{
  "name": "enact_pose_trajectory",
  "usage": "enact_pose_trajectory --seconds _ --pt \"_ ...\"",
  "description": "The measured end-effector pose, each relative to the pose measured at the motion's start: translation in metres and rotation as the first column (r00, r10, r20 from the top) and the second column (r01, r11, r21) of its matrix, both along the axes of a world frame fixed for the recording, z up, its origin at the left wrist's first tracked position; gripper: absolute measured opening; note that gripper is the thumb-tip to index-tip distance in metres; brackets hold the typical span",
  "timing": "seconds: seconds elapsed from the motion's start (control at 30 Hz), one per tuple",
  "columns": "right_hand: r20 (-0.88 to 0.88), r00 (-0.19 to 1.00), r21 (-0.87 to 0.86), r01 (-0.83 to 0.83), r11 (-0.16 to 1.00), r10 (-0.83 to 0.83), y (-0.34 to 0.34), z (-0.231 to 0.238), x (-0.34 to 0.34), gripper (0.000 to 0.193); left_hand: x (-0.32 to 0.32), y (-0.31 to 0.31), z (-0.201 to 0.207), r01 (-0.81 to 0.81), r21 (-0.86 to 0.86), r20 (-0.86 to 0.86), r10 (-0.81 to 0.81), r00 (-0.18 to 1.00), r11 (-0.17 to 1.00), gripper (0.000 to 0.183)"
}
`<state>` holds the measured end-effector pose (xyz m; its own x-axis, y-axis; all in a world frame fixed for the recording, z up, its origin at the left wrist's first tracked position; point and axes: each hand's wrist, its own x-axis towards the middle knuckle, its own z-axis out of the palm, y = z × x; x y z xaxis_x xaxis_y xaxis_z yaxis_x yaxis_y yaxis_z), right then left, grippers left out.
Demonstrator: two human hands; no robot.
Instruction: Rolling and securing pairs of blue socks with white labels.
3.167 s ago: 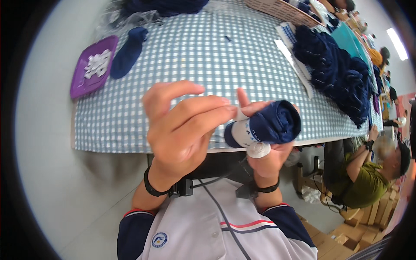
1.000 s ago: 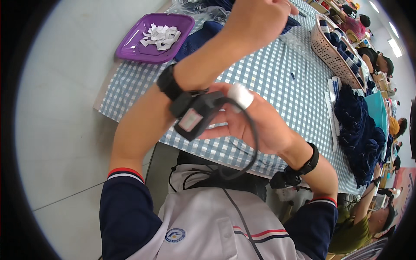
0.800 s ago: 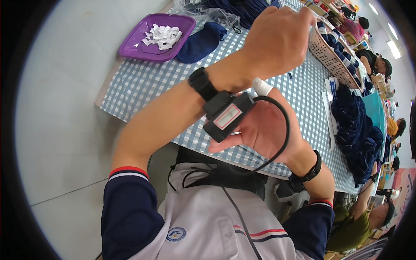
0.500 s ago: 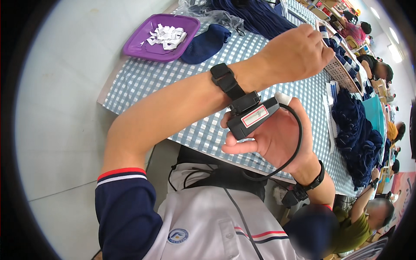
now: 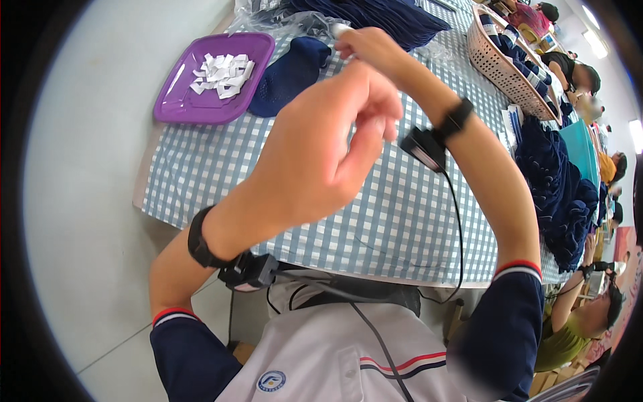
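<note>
My left hand is raised over the near part of the table, fingers curled toward the thumb. I see nothing between them. Farther off, my right hand stretches toward the far left, its fingers slightly apart and a white cover on one fingertip. It is nearest to a clear plastic bag and a stack of dark blue knitted pieces. A single dark blue knitted piece lies flat beside a purple tray, which holds several small white labels.
A blue-checked cloth covers the table. At the far right stands a pink perforated basket with rolled navy items. Below it lies a heap of navy knitwear next to a turquoise bin. A black cable hangs from my right wrist device.
My forearms no longer cross at the wrists. The left hand has drawn back toward me and loosened from a fist; the right hand has turned over and reached to the far left.
</note>
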<state>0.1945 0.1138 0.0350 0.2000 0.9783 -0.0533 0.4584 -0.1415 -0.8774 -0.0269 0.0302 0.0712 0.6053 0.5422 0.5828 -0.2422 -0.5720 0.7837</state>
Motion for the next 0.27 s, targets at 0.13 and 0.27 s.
enact_pose_trajectory --seconds 0.13,0.27 --pt "0.37 0.927 -0.17 0.007 0.985 0.058 0.054 -0.006 -0.018 0.06 -0.017 0.005 -0.006 -0.054 0.431 -0.069 0.092 0.993 0.901 0.019" --pt "0.605 0.789 0.05 -0.172 0.984 0.107 0.054 -0.013 -0.016 0.05 -0.04 0.007 0.0 -0.065 0.401 -0.139 0.131 0.981 0.914 0.024"
